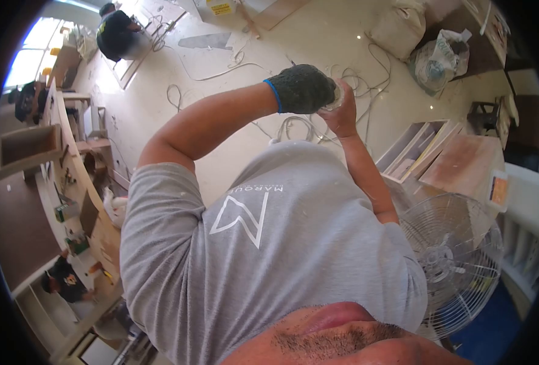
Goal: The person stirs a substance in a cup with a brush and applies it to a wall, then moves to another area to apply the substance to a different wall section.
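Observation:
My left hand (303,90) wears a dark glove with a blue cuff, its fingers closed against a pale, round-edged object (338,96). Bare, my right hand (343,115) wraps round the same object from the right, close against the glove. The hands hide most of it, so I cannot tell what it is. A thin dark tip (291,61) shows just beyond the glove. Both hands are out in front of my grey shirt, above the pale floor.
Cables (297,125) lie looped on the floor near a handsaw-shaped sheet (205,41). A wire-caged fan (449,261) and a wooden box (464,161) stand at the right, bags (442,61) at the upper right. A person (116,35) crouches upper left; another (67,280) is lower left.

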